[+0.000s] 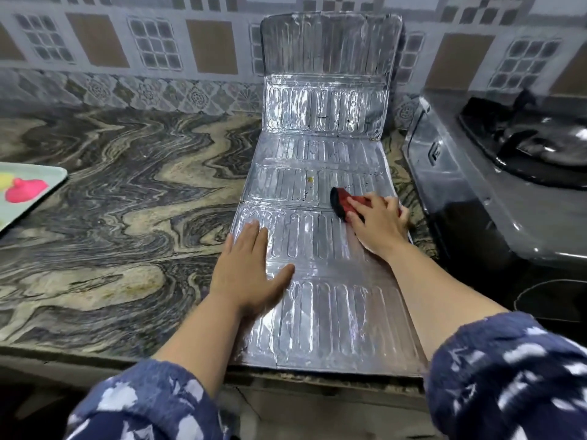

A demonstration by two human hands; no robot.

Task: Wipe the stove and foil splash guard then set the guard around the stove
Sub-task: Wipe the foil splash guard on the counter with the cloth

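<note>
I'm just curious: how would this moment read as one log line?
step: wiping foil splash guard | right hand: pressing red cloth | left hand: flat on foil | stove: beside, unguarded

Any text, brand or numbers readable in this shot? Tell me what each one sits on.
None can be read.
Stove: a small dark mark on its steel side, too blurred to read.
Foil splash guard: embossed ribs only, no lettering.
Wall tiles: patterns only.

I log: swirled grey-and-tan marble countertop [127, 192]; patterned tiled wall [133, 49] behind; pale tray [38, 198] at left edge.
</note>
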